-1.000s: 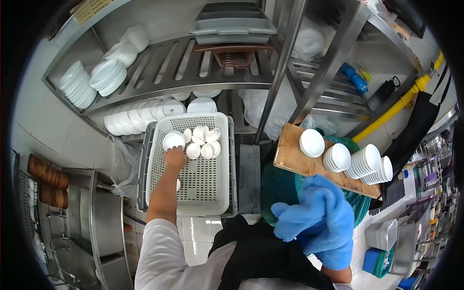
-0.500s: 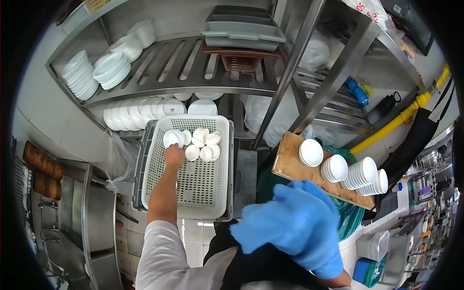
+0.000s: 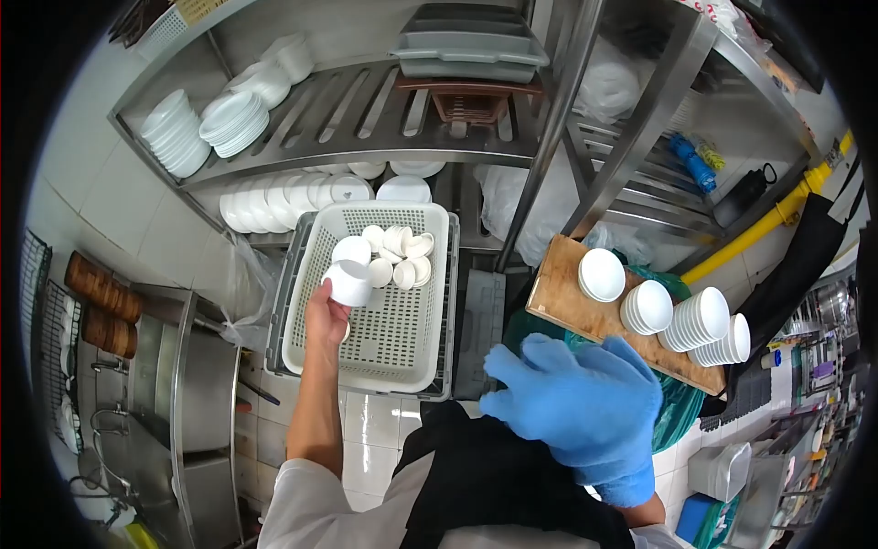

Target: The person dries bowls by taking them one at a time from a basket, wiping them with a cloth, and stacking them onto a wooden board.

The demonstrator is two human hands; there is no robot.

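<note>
My left hand (image 3: 326, 316) grips a white bowl (image 3: 350, 284), tilted above the left side of the white perforated plastic basket (image 3: 416, 361). Just behind it another white bowl (image 3: 350, 249) sits in the basket. Several small white cups (image 3: 400, 245) lie jumbled in the basket's far part. A blue cloth (image 3: 585, 398) covers my right hand (image 3: 622, 476), which holds it in front of the wooden board; the fingers are hidden under it. On that board (image 3: 558, 291) stand several stacks of white bowls (image 3: 693, 320).
Above the basket runs a slotted steel shelf (image 3: 338, 119) with stacked white dishes (image 3: 234, 122) and grey trays (image 3: 471, 50). More white bowls (image 3: 293, 197) line the lower level. A steel post (image 3: 555, 137) rises right of the basket. Sinks (image 3: 146, 457) are at the left.
My left hand has lifted a white bowl and drawn it back toward me. The blue cloth on my right hand has shifted slightly right, and the whole view has moved a little.
</note>
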